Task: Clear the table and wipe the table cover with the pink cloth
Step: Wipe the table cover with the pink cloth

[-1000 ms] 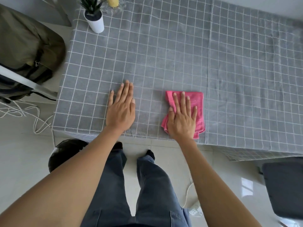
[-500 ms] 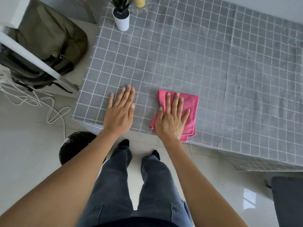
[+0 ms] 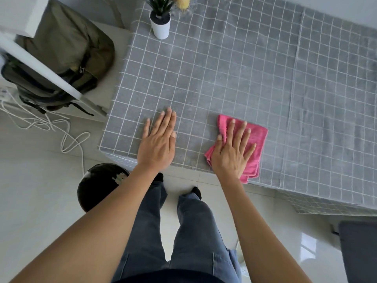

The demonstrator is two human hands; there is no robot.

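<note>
Fingers (image 3: pixel 234 129) of the right hand (image 3: pixel 231 154) lie spread and flat, pressing down on the pink cloth (image 3: pixel 255 144); nothing is pinched or gripped, the palm simply bears on the fabric. Fingers of the left hand (image 3: pixel 158 141) are likewise extended and released, held close together, palm flat on the bare table cover (image 3: pixel 224 78) with nothing under it.

I log the pink cloth as folded, lying at the near edge of the counter, its lower corner touching that edge. The right hand covers its left half; the right half shows clear. The left hand sits near the counter's near-left corner, well apart from the cloth, with open cover between the two.

The table cover is grey with a white grid, spread flat over the counter and hanging over the near edge. A seam runs front to back through its right part.

At the far-left corner stands a small potted plant (image 3: pixel 161 19) in a white pot, upright. Just beside it, toward the far edge, a glass object with something yellow (image 3: pixel 183 3); I cannot tell what it is.

Off the counter: an olive backpack (image 3: pixel 67 56) on a low surface to the left, white cables (image 3: pixel 67 137) on the floor, a black bin (image 3: pixel 98 186) below the near-left corner.
</note>
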